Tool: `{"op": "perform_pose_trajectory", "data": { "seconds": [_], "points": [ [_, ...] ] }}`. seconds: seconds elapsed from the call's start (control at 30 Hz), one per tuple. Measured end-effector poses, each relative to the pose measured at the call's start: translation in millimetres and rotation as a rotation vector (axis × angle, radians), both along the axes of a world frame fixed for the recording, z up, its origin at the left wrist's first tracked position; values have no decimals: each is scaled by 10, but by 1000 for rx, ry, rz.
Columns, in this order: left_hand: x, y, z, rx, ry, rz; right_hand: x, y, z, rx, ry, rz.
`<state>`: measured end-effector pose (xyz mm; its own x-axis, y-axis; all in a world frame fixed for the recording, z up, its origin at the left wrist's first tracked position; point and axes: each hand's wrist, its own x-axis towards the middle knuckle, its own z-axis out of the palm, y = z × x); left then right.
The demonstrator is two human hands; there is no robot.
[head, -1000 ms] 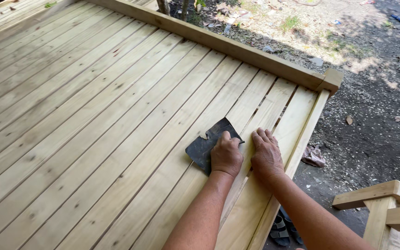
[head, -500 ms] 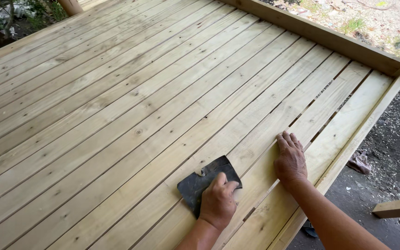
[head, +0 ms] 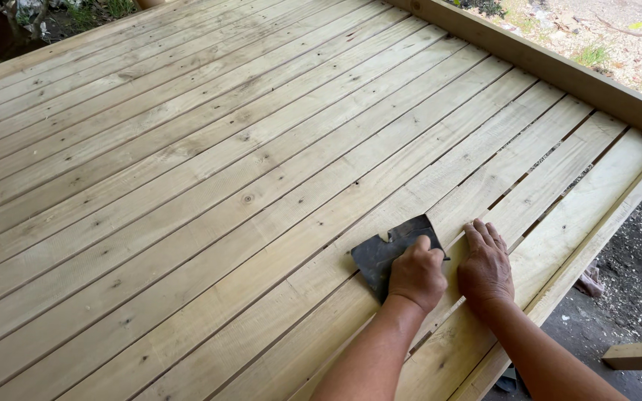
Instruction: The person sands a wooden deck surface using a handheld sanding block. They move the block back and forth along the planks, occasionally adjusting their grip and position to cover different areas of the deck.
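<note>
Your left hand (head: pixel 416 273) has pushed the sandpaper (head: pixel 384 251) forward beside the right hand (head: pixel 486 267); keep fingers curled on it, right fingers flat, stroking along the plank (head: pixel 313 282).

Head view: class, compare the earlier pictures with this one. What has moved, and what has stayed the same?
The left hand has slid the dark sanding sheet back up the plank, close beside the right hand. The left hand still presses the sheet, and the right still rests flat on the wooden deck.
</note>
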<state>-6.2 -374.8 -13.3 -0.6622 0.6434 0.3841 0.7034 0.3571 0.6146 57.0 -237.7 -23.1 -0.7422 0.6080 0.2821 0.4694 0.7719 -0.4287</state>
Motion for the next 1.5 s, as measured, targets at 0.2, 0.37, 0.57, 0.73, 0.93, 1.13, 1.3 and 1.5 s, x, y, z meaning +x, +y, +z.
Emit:
{"op": "perform_pose_trajectory", "data": {
  "seconds": [0.2,0.37,0.57,0.73,0.93,1.13,1.3,1.5],
  "points": [
    [105,-675,-5,-36,-30,-38,-29,-45,-9,-5,-46,-20],
    [316,-1706,54,5,-9,29,-36,-80,-45,-25,-45,8],
    [196,-1211,-48,-18,34,2,-25,-63,-94,13,-40,20],
    [140,-778,-16,13,48,68,-14,-153,-156,20,-5,42],
    [412,-1968,29,-26,24,67,69,-414,-170,33,-3,87],
    [507,-1983,26,-33,53,140,91,-654,-132,24,11,138],
    [318,-1318,38,-65,-16,114,105,-703,-80,-8,-6,129],
    [501,-2527,155,-48,29,66,112,-709,-74,-16,-14,152]
  ]
}}
